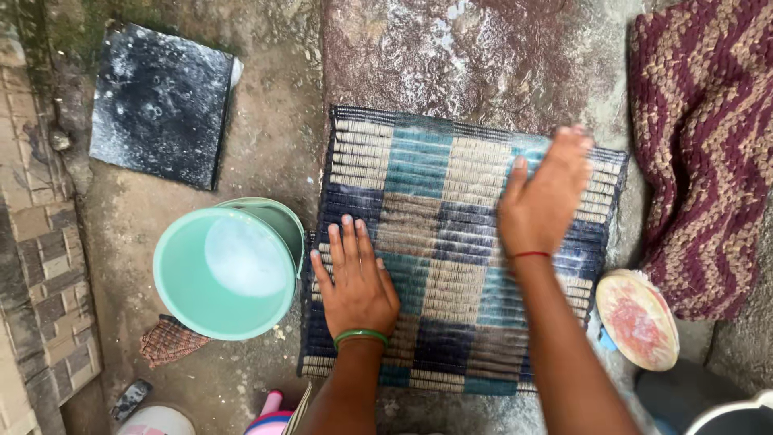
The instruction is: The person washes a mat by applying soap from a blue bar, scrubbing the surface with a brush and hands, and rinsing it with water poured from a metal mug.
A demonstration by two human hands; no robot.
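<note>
A single head-worn camera looks almost straight down, close above the woven mat [463,250] on wet ground.

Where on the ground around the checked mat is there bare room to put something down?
Bare ground lies between the dark slab and the mat, above the bucket, and on the wet stone beyond the mat. It is crowded right of the mat: zigzag rug, round lid.

Checked woven mat [451,242], flat, wet ground
</note>
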